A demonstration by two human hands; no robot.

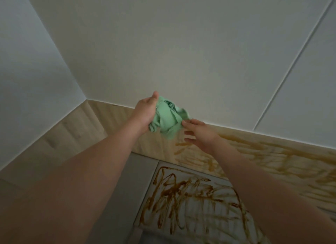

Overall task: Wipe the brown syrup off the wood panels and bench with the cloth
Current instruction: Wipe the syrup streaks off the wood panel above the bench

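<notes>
The left hand point(145, 114) grips a bunched green cloth point(167, 120), fingers curled round its left side with the thumb up at the top of the wad; the cloth is held up off the surfaces, in front of the line where the white wall point(181, 52) meets the wood panels point(254, 149). The right hand point(200, 134) is just right of the cloth and a little below it; its fingers point(189, 124) are stretched out and loose and hold nothing; the uppermost fingertip reaches the cloth's lower right edge, though blur hides whether it actually touches.

Brown syrup point(272, 158) is smeared in streaks and dribbles over the panel to the right of and below the cloth; the smears begin just under the cloth's lower edge and thicken further right. The panel to the left of the cloth point(72, 134), past the room corner, shows no streaks.

Below the cloth lies the grey bench point(141, 174); a seam divides its surface, and the section below and to the right of the cloth carries heavy dark scribbles of syrup point(172, 191); the section straight below the cloth, left of that seam, looks clean. Both bare forearms reach up toward the cloth from the bottom edge, the right one crossing over the smeared bench section.
</notes>
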